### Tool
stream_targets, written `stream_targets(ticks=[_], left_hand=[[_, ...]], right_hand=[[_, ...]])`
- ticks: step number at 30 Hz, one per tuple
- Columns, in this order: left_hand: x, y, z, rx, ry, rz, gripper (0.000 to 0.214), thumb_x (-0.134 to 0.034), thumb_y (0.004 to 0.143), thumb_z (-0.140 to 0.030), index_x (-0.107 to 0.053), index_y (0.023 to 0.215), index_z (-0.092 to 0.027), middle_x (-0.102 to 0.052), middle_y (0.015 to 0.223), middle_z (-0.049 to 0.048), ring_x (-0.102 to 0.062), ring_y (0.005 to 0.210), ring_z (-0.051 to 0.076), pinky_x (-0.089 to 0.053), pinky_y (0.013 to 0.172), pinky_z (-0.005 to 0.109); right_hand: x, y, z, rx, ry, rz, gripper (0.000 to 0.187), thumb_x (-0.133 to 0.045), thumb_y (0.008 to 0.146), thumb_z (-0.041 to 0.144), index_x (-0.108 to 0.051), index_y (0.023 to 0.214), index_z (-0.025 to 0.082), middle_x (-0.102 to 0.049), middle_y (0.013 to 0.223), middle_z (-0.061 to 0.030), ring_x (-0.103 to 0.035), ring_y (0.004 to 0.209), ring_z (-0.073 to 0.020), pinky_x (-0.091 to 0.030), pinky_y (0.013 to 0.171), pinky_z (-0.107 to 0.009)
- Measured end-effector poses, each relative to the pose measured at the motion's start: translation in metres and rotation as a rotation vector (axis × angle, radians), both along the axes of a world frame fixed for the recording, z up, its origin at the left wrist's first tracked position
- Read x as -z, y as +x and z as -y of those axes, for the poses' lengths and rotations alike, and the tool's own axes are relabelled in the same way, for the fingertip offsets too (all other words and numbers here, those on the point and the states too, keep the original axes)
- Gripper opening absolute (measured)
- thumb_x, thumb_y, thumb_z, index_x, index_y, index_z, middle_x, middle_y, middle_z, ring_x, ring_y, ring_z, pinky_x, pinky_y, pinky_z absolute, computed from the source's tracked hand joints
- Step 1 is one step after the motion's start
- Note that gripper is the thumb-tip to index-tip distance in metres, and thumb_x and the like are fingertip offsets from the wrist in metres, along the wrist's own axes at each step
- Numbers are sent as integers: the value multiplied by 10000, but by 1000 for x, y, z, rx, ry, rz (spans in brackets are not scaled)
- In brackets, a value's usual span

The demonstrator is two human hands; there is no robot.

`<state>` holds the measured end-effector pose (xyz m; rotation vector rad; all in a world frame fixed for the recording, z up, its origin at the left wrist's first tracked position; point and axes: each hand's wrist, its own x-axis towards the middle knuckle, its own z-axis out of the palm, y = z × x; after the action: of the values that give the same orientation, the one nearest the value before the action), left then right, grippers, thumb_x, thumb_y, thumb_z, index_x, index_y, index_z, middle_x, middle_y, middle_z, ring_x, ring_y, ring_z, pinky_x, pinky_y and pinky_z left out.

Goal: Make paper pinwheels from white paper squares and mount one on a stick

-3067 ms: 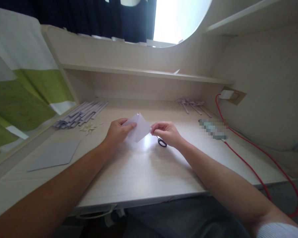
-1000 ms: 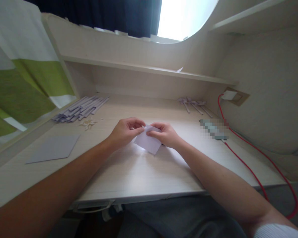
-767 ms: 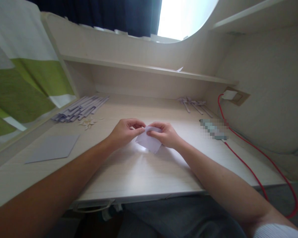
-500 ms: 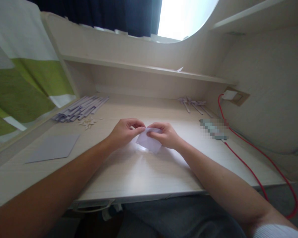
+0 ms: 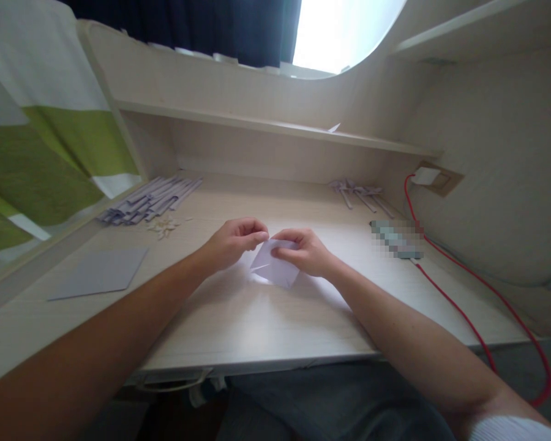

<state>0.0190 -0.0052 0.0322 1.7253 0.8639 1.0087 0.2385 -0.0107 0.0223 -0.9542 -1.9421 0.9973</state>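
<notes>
A small sheet of pale paper (image 5: 275, 266) with slits or creases near its corners is held just above the desk, tilted toward me. My right hand (image 5: 303, 251) grips its upper right part, thumb on the face and fingers behind. At the paper's upper left corner, my left hand (image 5: 236, 244) is closed in a pinch, thumb against forefinger. The paper's back is hidden from me.
Rolled paper sticks (image 5: 151, 199) lie in a pile at the back left, with small pale pieces (image 5: 164, 226) and a stack of flat paper (image 5: 101, 274) nearer. Paper pinwheels (image 5: 358, 191) lie at the back right. A phone (image 5: 396, 239) has a red cable (image 5: 445, 300) attached.
The paper has flattened out and shows more of its face, with a slit at its left side now visible. My left hand has shifted slightly; the right hand keeps its grip.
</notes>
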Motion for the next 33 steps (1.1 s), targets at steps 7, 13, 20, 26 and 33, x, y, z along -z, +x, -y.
stream_targets(ticks=[7,13,20,26,33], left_hand=[[-7,-1,3,88,-141,22,284,-758,779,-434,-707,794,-155,-514,619,-25,-428,590,122,-307,582,271],[-4,-7,-1,-37,14,13,314,-788,775,-450,-740,856,-150,-653,753,9,-551,702,140,-403,670,265],[9,-12,-8,-92,43,-29,238,-767,740,-377,-753,804,-148,-697,748,24,-597,699,160,-427,666,273],[-1,-16,3,-169,-5,29,242,-744,686,-391,-695,730,-158,-641,653,-9,-558,615,142,-404,601,258],[-5,-55,30,-353,-66,81,320,-760,670,-436,-755,807,-146,-716,734,29,-609,640,161,-448,596,264]], right_hand=[[2,-1,-1,1,-24,22,167,-704,794,282,-785,876,159,-715,767,-16,-601,663,-148,-428,587,-243],[-2,-5,2,64,-156,-31,184,-745,735,306,-764,834,152,-677,728,-4,-575,642,-138,-405,563,-237],[-8,-18,4,116,-222,-100,287,-759,731,426,-738,840,162,-652,684,7,-541,569,-130,-376,510,-239],[-12,-31,5,161,-253,-162,315,-790,693,456,-720,764,157,-632,650,12,-528,571,-121,-368,527,-238],[-5,-85,10,225,-261,-207,321,-734,744,482,-689,792,167,-690,708,-14,-597,598,-130,-460,575,-244]])
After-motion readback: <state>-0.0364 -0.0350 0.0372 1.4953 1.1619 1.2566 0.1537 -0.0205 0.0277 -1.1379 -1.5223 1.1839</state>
